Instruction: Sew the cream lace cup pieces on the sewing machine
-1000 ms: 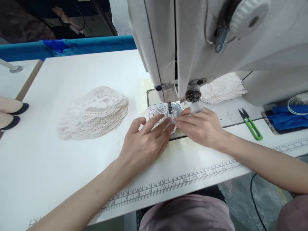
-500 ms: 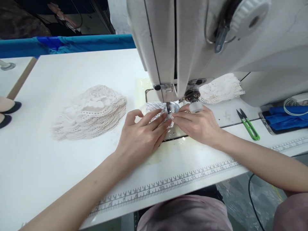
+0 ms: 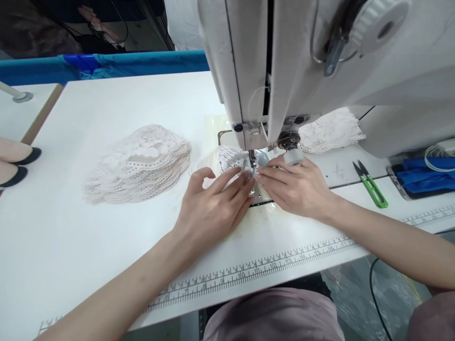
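near edge first: one lap in pinkish cloth, bottom centre. just past it, one printed ruler strip along the near side of the table. numerals readable, 10 near the middle, 16 further right.

two hands at work. left hand lies flat, fingers stretched, curled round nothing, tips pressing down on one lace piece. right hand same deal: spread flat, holding nothing, fingertips on the lace's right part, just beside the l. hand's tips. the lace piece sits on the machine bed, centre of scene, far end under the presser foot.

right of the hands: one pair of green snips, apart from the r. hand. further right, one blue bundle.

left of the hands: one stack of lace pieces, no. of layers can't be told. at the left edge, two dark shoes of another person.

further back, right: one more lace heap, under the arm of the one sewing machine, w/ one ribbed dial up top.

farthest: one blue band along the table's far edge.
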The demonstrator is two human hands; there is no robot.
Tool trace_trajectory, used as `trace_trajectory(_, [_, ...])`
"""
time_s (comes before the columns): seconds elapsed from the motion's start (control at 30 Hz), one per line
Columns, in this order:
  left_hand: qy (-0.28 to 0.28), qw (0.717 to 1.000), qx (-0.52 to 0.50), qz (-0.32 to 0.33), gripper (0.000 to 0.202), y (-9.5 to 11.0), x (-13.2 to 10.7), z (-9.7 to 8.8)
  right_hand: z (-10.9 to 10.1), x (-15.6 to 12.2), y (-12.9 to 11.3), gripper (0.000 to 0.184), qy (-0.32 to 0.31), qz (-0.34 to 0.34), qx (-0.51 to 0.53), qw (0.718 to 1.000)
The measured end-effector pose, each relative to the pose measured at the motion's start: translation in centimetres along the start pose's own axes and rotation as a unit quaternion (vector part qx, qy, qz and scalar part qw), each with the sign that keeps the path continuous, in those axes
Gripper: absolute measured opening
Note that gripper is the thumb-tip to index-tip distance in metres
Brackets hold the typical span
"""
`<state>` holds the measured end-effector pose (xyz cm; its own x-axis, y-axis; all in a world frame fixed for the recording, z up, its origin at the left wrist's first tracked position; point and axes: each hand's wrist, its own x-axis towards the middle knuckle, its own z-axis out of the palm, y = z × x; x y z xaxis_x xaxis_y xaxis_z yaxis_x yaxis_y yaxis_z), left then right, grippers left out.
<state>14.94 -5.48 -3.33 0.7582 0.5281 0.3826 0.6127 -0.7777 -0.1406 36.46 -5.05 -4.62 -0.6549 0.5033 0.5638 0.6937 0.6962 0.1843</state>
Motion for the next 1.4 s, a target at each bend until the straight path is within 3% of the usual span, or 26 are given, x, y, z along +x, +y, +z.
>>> trace_trajectory(0.5, [-0.022,0.994,-0.092,-0.050,0.029,-0.7,0.1,0.3,0.0,0.3,-0.1,0.022,-0.008,0.015,0.000,1.000])
trace_trajectory(1.4, [0.004,0.998,-0.054,-0.033,0.026,-1.3,0.7,1.2,0.7,0.2,0.2,0.026,-0.061,0.050,-0.023,0.997])
